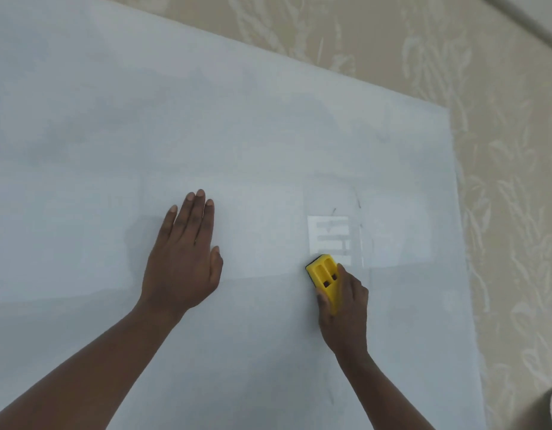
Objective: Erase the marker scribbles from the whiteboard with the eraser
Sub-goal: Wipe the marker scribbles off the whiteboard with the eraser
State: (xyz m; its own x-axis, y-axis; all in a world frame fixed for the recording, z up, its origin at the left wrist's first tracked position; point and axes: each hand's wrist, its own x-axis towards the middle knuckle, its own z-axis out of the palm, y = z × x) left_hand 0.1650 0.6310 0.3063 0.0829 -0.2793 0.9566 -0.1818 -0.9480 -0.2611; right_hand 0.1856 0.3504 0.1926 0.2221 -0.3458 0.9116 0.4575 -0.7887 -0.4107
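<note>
A large whiteboard (237, 119) fills most of the head view. My right hand (346, 305) grips a yellow eraser (325, 276) and presses it flat against the board. Just above the eraser lies a brighter wiped patch (329, 238) with grey smear streaks in it. Thin faint marker strokes (359, 203) remain beside and above that patch. My left hand (183, 252) rests flat on the board to the left, fingers together and pointing up, holding nothing.
Beige wallpaper (510, 181) with a pale leaf pattern shows beyond the board's top and right edges. A grey rounded object (550, 405) pokes in at the bottom right corner. Faint grey smudges cover much of the board's surface.
</note>
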